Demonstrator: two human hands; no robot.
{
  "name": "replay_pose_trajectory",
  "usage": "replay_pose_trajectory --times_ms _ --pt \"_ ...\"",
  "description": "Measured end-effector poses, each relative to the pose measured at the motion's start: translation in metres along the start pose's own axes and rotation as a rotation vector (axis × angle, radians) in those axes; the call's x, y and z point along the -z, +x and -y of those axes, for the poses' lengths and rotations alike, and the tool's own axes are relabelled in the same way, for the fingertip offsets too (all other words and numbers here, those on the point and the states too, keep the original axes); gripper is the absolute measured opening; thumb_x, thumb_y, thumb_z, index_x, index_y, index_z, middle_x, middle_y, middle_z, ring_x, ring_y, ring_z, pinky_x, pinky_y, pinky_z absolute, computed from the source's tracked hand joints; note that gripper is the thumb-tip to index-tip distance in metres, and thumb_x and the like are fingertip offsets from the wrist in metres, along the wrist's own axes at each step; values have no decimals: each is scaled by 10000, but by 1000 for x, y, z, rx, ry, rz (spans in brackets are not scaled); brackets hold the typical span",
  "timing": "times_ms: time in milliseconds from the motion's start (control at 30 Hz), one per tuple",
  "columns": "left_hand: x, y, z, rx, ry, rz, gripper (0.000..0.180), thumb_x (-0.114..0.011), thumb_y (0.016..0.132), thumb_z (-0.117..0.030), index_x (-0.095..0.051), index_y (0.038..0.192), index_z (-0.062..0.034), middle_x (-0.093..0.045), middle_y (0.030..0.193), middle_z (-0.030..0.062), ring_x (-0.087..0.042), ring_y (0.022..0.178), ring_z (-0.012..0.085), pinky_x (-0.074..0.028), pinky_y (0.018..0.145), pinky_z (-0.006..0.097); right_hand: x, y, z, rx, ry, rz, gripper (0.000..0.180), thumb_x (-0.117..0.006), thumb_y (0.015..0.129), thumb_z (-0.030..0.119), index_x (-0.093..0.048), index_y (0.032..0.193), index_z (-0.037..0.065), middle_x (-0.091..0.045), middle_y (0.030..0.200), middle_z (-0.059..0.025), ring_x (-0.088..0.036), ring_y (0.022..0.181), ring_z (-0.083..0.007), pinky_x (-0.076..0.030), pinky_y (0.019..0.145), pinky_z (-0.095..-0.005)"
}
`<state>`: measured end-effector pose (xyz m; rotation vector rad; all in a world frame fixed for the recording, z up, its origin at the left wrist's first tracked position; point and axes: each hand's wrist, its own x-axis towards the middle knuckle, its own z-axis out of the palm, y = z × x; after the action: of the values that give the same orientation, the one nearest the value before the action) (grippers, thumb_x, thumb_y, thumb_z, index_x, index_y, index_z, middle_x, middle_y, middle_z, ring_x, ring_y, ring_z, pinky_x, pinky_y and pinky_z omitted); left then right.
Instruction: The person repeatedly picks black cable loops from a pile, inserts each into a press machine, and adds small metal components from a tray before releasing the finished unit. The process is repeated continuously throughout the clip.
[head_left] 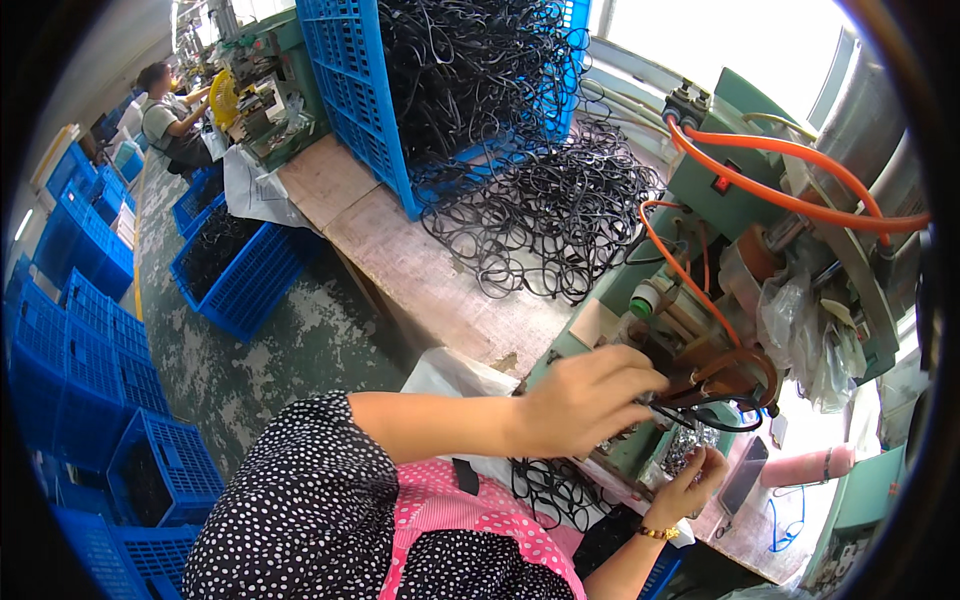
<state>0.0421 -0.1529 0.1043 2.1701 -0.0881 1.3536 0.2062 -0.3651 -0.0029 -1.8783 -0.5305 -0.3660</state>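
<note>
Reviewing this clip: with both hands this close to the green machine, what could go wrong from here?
1. The left hand holds a thin black frame piece right at the green machine's brown round head; fingers might get pinched there.
2. The loose heap of black frames on the wooden bench lies near the orange hose; pieces may snag or slide off.
3. The right hand works low beside a pile of small shiny parts, which may spill.

The left hand point(585, 400) pinches a black loop point(715, 408) at the green machine point(740, 190). The right hand point(692, 483) hovers below, near small metal parts point(690, 445). More black loops point(550, 215) cover the bench point(420, 270).
</note>
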Motion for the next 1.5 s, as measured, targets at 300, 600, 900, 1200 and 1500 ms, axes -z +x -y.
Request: replay_pose_trajectory --times_ms 300,600,900,1200,1500 --pt "102 -64 152 332 727 127 282 -662 843 -66 -627 1122 -55 -627 1087 137 -562 1067 328 -462 935 422 2 2 0 141 -72 -23 66 -598 936 4 -628 994 -4 -606 922 -73 -554 851 -189 -456 810 -296" --pt "123 -91 200 448 1010 529 186 -683 797 -133 -629 967 -79 -652 1011 94 -583 989 317 -502 836 431 3 2 2 156 -51 -6 108 -611 877 -82 -650 957 -21 -630 924 -100 -591 871 -229 -479 817 -327" --pt "138 -62 186 568 667 154 117 -713 834 -200 -690 857 -87 -681 860 56 -616 854 293 -488 740 390 7 1 5 223 -120 18 158 -623 864 -78 -691 990 -11 -661 927 -119 -612 875 -257 -483 836 -352" --pt "130 -66 160 438 891 616 136 -705 849 -189 -644 913 -86 -642 897 88 -625 921 303 -514 772 432 10 1 9 277 -102 33 153 -649 841 -82 -701 968 -15 -646 889 -106 -599 851 -240 -469 808 -337" --pt "114 -41 179 280 751 165 101 -630 884 -96 -654 978 -68 -648 963 103 -604 940 326 -493 812 413 10 -1 9 245 -151 2 161 -605 855 -76 -678 984 -13 -646 926 -123 -605 889 -273 -481 826 -362"
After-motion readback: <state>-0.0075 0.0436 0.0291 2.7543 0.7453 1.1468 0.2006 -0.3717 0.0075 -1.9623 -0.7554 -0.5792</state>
